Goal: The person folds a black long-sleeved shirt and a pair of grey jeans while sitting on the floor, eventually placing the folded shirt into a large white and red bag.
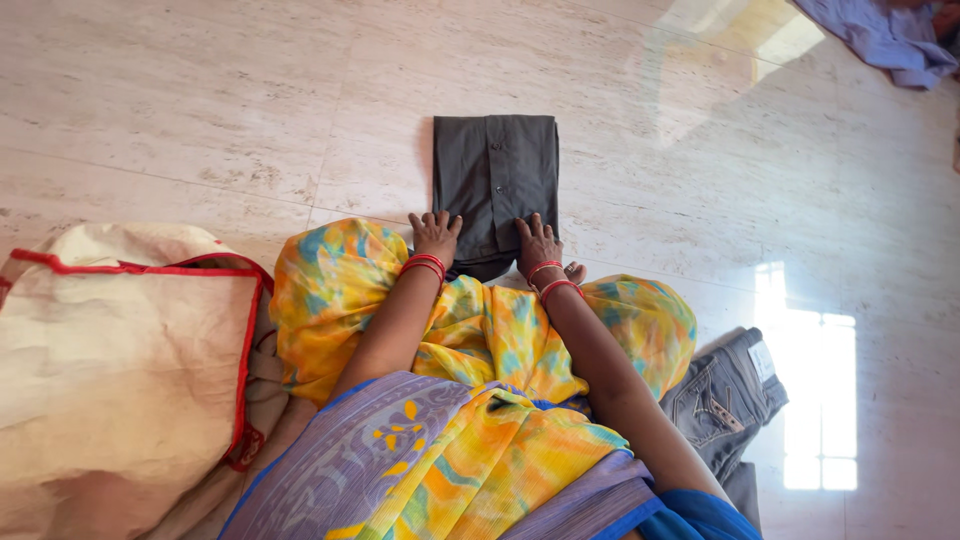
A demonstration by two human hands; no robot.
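A dark grey buttoned shirt (495, 180) lies folded into a rectangle on the pale marble floor, straight ahead of my knees. My left hand (435, 236) rests flat on its near left corner, fingers spread. On the near right part of the shirt my right hand (538, 243) presses down. Both wrists carry red bangles. My knees are covered by yellow, orange and blue patterned cloth (470, 330).
A large cream cloth bag with red trim (110, 370) sits at my left. Grey jeans (725, 400) lie on the floor at my right. A lilac garment (885, 35) lies at the far top right. Sunlight patches shine on the floor at right.
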